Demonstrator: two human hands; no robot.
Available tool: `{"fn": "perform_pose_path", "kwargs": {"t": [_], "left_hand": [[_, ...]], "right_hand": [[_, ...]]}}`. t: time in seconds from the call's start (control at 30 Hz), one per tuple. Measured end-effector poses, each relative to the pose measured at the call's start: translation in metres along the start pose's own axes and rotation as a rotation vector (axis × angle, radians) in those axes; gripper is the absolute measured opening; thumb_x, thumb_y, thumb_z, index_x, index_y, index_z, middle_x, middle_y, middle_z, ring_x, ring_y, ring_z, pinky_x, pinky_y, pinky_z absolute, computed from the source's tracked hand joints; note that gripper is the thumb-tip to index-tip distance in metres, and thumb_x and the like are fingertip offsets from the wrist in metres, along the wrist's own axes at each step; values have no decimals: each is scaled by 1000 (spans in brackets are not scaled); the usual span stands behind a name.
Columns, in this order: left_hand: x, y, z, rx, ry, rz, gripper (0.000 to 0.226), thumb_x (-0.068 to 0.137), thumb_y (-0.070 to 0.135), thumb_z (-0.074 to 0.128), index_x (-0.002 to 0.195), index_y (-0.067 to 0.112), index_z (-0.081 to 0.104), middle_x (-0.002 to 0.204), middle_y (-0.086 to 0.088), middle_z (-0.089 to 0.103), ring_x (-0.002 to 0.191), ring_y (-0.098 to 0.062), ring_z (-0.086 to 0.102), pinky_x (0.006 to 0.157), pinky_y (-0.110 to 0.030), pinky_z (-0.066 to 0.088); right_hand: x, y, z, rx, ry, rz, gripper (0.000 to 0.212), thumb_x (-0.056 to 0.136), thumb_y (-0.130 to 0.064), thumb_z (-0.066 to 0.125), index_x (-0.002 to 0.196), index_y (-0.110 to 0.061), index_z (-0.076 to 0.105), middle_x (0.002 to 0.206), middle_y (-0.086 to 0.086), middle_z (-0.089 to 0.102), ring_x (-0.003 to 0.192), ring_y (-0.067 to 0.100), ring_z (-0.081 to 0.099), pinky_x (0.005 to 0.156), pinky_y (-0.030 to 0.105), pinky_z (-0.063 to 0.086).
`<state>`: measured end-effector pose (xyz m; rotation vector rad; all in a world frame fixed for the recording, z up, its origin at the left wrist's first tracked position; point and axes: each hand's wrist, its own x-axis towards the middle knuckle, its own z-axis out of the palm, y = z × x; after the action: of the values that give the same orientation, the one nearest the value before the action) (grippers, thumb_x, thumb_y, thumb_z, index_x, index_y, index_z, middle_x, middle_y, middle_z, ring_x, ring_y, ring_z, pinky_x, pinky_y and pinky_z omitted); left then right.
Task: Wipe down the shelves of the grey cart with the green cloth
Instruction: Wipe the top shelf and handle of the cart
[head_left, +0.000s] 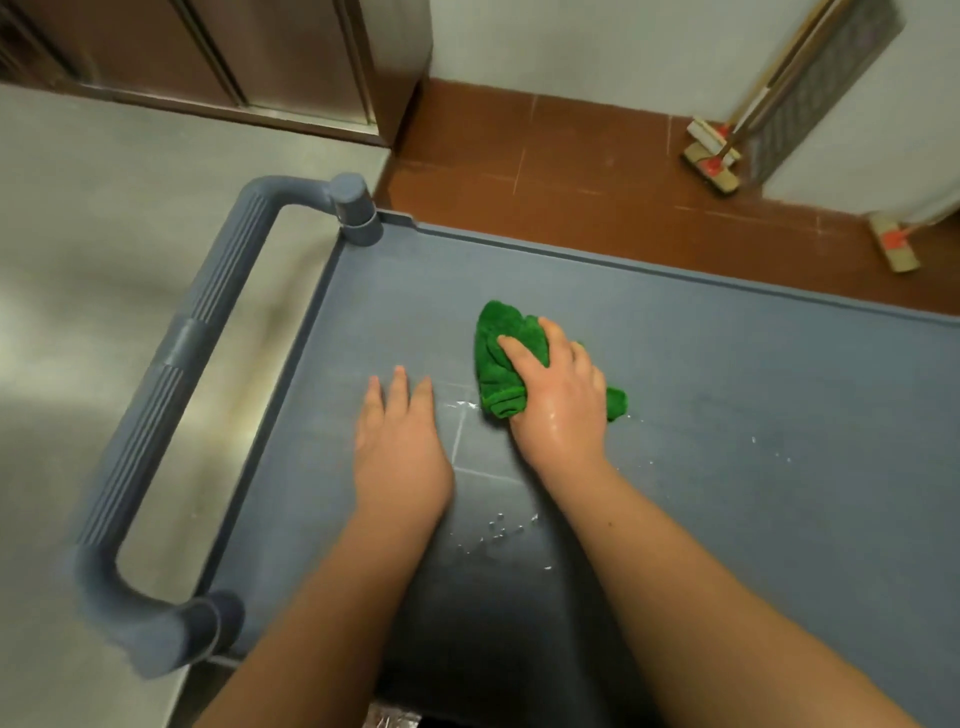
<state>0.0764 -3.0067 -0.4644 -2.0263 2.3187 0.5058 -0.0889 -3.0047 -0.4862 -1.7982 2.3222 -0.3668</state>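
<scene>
The grey cart's top shelf (727, 374) fills the middle and right of the view. A bunched green cloth (501, 358) lies on it near the centre. My right hand (558, 400) presses down on the cloth, its fingers curled over the folds. My left hand (397, 441) rests flat on the shelf just left of the cloth, fingers straight, holding nothing. Water drops (498, 530) and wet streaks sit on the shelf between my wrists. The lower shelves are hidden.
The cart's grey push handle (171, 395) runs along the left end. A steel counter (104, 286) lies beyond it. Brown floor tiles (597, 171) and two brushes (711, 156) against the wall are at the back right.
</scene>
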Motion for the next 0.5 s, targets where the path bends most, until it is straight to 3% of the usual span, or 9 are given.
{"fn": "perform_pose_path", "kwargs": {"t": [0.07,0.13,0.3,0.43,0.5], "left_hand": [[-15,45,12,-89,-21,97,66,87,15,50,149,19,26,161,-6,17,148,-28,11,118,-39,16],[-29,85,26,-88,-83,145,66,90,29,52,150,20,25,161,-5,18,148,-27,12,118,-40,16],[-44,151,54,92,-160,55,81,86,66,45,151,28,15,163,-9,4,147,-40,0,115,-61,11],[-42,169,53,121,-191,-126,78,85,58,57,147,24,24,160,-19,7,145,-46,5,115,-61,11],[-48,199,56,172,-86,-92,61,88,34,59,140,13,35,157,-28,11,144,-47,9,116,-57,12]], "right_hand": [[-9,22,-9,14,-7,24,72,72,-22,71,137,-44,50,155,4,36,129,39,42,100,48,38],[-19,52,-19,26,2,62,71,74,-20,69,138,-45,50,156,4,36,130,39,42,101,49,38],[-48,143,-48,34,37,128,76,68,-17,72,136,-44,51,155,3,37,130,37,43,103,48,38],[-71,231,-76,38,67,229,77,68,-14,71,137,-43,51,155,3,36,129,36,42,101,48,38],[-82,267,-87,47,90,267,77,68,-13,70,137,-42,51,155,3,36,129,36,42,100,48,39]]}}
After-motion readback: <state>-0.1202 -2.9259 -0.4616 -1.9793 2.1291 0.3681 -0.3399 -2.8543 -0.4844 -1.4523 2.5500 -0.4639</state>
